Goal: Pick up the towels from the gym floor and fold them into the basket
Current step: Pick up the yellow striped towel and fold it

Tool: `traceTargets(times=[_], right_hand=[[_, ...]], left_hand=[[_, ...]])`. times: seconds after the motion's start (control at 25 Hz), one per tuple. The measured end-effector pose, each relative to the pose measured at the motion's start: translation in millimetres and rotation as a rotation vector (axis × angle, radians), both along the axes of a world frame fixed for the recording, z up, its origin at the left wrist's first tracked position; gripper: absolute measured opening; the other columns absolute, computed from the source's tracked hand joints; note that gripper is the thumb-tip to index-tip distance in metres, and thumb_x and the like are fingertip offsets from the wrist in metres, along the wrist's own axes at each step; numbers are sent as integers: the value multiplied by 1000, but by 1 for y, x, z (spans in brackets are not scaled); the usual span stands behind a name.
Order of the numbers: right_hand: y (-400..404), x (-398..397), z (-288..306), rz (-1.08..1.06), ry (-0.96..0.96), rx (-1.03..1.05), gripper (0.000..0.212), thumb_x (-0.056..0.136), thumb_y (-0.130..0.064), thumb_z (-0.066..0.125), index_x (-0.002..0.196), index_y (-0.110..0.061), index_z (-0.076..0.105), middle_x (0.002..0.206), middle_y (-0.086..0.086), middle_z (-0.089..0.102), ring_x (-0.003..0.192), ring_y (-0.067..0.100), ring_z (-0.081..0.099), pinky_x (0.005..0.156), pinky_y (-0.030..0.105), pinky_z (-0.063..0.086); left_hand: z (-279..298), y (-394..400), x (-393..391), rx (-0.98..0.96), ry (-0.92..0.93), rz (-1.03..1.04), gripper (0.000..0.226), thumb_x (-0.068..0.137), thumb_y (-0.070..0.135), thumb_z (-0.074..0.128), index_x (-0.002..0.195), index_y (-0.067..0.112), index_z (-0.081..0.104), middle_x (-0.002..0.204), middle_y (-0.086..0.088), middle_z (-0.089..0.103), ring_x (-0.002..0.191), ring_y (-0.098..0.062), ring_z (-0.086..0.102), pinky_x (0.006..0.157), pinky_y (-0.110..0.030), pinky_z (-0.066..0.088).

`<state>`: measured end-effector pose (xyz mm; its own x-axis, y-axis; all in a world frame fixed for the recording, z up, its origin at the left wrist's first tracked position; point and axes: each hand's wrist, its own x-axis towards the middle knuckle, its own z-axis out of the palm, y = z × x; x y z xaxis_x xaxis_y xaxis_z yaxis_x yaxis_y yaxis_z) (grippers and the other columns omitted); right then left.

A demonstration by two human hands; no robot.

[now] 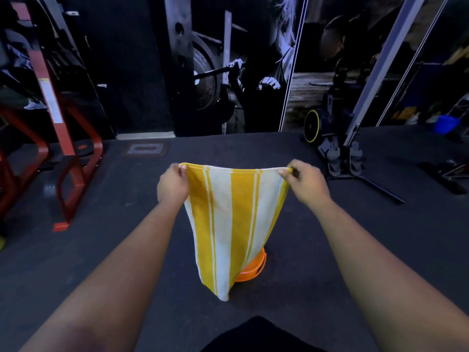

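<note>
Head view: the left hand [172, 185] and right hand [305, 184] each pinch a top corner of the striped towel [234, 224], fingers closed on the hem; it hangs taut between them above the floor [101, 250], its tail covering most of the orange basket [253, 268]; a slipped corner would likely drop it askew, missing the basket.

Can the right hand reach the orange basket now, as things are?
Probably not directly. The right hand pinches a top corner of the striped towel, like the left hand, and the hanging towel covers most of the orange basket below.
</note>
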<state>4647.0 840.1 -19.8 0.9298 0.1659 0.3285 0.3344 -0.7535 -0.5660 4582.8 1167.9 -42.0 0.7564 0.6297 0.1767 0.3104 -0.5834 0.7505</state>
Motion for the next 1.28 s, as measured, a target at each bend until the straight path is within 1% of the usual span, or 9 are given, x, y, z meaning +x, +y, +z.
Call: traceTargets(times=[0.08, 0.16, 0.44, 0.56, 0.68, 0.8, 0.96, 1.2, 1.28], right_hand=[[2, -4, 0, -21, -42, 121, 32, 100, -46, 60, 80, -23, 49, 63, -5, 50, 64, 17, 51, 57, 38, 39], [6, -2, 4, -19, 15, 306, 34, 102, -41, 57, 79, -19, 44, 65, -7, 45, 61, 12, 44, 57, 37, 34], [20, -14, 35, 262, 99, 1045, 20, 93, -37, 73, 99, -25, 58, 80, -5, 63, 73, 16, 57, 65, 34, 48], [19, -36, -9, 419, 290, 991, 47, 95, -4, 67, 135, -25, 54, 120, 0, 73, 113, 20, 68, 93, 34, 58], [28, -61, -43, 443, 592, 559, 38, 85, -2, 79, 120, -4, 65, 110, 3, 75, 102, 18, 69, 86, 27, 56], [51, -71, -33, 337, 637, 809, 12, 95, -3, 65, 102, -6, 74, 98, 9, 78, 89, 22, 74, 86, 40, 57], [71, -63, 6, 264, 608, 1136, 18, 98, -8, 58, 110, -7, 72, 104, 14, 77, 93, 26, 75, 85, 41, 60], [76, -27, 14, 47, 553, 809, 39, 82, -49, 76, 98, -14, 66, 102, 8, 74, 100, 28, 72, 86, 42, 60], [63, -23, 19, 28, 570, 779, 42, 82, -48, 79, 97, -14, 59, 97, 6, 66, 91, 27, 67, 76, 40, 57]], left_hand=[[-6, -4, 6, -507, -145, -52, 32, 107, 40, 44, 90, 16, 58, 84, -2, 61, 84, -27, 60, 77, -40, 51], [0, -17, 5, -715, -198, -64, 32, 106, 42, 46, 98, 15, 61, 87, -2, 60, 84, -21, 57, 86, -41, 53], [51, -36, -17, 226, 293, -808, 32, 83, 43, 82, 100, 20, 67, 90, 10, 68, 85, -10, 65, 70, -32, 49], [75, -58, -22, -320, 205, -883, 11, 88, 13, 78, 98, 11, 74, 93, -4, 78, 84, -18, 73, 76, -33, 57], [97, -74, -20, -761, -84, -811, 12, 94, 5, 67, 103, 10, 72, 94, -10, 77, 86, -24, 74, 78, -39, 60], [87, -66, -15, -1017, -254, -816, 50, 93, 36, 70, 134, 9, 59, 125, -19, 68, 111, -32, 67, 97, -54, 55], [-2, -59, -52, -856, 86, -716, 126, 51, 73, 89, 153, 18, 38, 137, -3, 66, 119, -19, 67, 94, -39, 57], [-54, -80, -81, -722, 34, -578, 41, 82, 29, 87, 118, 16, 70, 103, -1, 79, 98, -25, 76, 79, -37, 60], [-53, -61, -84, -845, 72, -520, 36, 86, 20, 83, 119, 14, 71, 105, -7, 79, 103, -31, 74, 86, -40, 61]])
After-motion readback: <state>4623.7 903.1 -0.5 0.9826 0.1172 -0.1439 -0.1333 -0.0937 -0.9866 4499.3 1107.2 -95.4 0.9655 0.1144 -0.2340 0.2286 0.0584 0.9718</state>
